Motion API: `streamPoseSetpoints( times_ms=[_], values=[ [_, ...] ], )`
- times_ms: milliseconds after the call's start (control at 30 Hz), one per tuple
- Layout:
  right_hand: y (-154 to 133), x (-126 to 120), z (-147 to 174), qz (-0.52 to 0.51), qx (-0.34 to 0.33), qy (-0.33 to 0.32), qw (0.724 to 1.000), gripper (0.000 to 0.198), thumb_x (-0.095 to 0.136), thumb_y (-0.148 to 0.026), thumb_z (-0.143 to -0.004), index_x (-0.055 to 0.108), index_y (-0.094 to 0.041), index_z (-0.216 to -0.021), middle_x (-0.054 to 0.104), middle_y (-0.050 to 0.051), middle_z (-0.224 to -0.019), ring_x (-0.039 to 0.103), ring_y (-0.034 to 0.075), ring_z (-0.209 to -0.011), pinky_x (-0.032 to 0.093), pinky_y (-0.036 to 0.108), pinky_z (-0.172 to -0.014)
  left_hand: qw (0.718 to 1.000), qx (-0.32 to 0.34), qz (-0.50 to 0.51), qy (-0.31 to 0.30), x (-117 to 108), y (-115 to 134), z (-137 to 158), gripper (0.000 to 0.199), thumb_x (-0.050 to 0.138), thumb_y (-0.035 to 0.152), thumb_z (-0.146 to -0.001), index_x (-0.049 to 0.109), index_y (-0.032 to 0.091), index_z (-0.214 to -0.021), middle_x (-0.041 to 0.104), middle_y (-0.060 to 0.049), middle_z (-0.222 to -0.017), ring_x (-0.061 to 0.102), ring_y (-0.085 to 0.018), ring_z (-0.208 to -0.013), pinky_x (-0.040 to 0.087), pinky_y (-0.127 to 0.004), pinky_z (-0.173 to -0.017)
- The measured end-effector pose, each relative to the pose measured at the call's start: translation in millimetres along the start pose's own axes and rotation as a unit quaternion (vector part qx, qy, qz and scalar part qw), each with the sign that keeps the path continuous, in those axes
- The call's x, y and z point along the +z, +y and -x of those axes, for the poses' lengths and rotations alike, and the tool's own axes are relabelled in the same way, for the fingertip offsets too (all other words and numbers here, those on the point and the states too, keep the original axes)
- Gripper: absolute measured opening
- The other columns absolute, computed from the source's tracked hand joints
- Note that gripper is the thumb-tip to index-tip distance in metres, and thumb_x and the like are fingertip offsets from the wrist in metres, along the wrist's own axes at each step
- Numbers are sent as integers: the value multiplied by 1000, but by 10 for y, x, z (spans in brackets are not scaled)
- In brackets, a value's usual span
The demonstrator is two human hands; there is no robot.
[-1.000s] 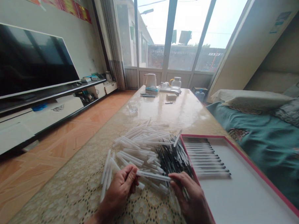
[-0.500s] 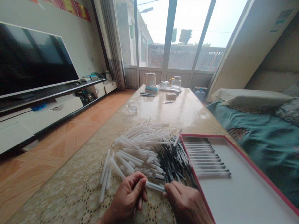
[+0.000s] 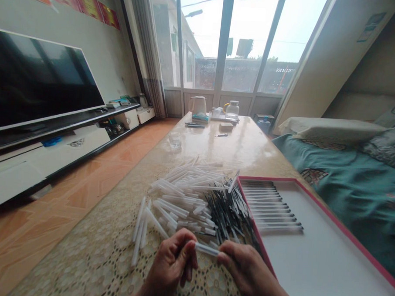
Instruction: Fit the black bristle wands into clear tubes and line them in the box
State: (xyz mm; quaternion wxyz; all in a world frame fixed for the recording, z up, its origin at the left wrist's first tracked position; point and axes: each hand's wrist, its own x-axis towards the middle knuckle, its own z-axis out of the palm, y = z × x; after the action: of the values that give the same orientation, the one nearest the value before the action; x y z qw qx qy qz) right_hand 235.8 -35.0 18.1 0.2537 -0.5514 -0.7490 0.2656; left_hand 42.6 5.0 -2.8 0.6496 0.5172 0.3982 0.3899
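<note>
Between my two hands lies a whitish translucent pen tube [image 3: 206,249], with a darker core faintly showing inside. My left hand [image 3: 174,260] is closed on its left end, thumb against the fingers. On the right end, my right hand [image 3: 241,263] pinches it; the tip is hidden by the fingers. Just beyond my hands is a heap of loose white tubes [image 3: 178,204]. Thin black-and-clear refills [image 3: 229,210] are piled beside it. To the right, a shallow tray [image 3: 316,271] with a pink rim has a row of assembled pens [image 3: 273,208] with dark ends.
A drinking glass [image 3: 175,140] stands on the patterned table [image 3: 95,248] past the heap. At the far end are a kettle [image 3: 198,105], a glass jug [image 3: 232,109] and a small box [image 3: 226,127]. A teal-covered sofa [image 3: 353,185] borders the right side.
Both hands have shifted slightly to the right with the tube between them. My right hand has turned a little around its end. The heaps and tray look the same.
</note>
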Motion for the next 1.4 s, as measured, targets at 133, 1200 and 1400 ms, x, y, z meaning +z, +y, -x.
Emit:
streamPoseSetpoints(
  times_ms=[133, 1200, 1400],
  values=[
    [5, -79, -6, 56, -14, 36, 998, 23, 38, -28, -95, 56, -22, -82, 65, -2, -71, 63, 13, -65, 41, 21, -59, 1000, 5, -1, 16, -17, 57, -65, 27, 61, 43, -81, 61, 17, -88, 55, 5, -54, 43, -5, -39, 33, -16, -38],
    [984, -766, 257, 416, 113, 191, 882, 13, 57, -18, -77, 60, -21, -88, 65, 9, -86, 60, 28, -81, 40, 36, -65, 982, 35, -72, 169, -183, 98, -178, 34, 59, 49, -79, 60, 16, -90, 56, 6, -52, 43, -6, -35, 30, -14, -32],
    [344, -409, -32, 170, 4, 192, 967, 19, 40, -15, -90, 58, -22, -91, 61, 5, -85, 58, 20, -80, 45, 29, -68, 978, 33, -106, 175, -198, 86, -183, 27, 61, 43, -79, 61, 18, -88, 57, 5, -54, 48, -8, -38, 32, -15, -33]
  ],
)
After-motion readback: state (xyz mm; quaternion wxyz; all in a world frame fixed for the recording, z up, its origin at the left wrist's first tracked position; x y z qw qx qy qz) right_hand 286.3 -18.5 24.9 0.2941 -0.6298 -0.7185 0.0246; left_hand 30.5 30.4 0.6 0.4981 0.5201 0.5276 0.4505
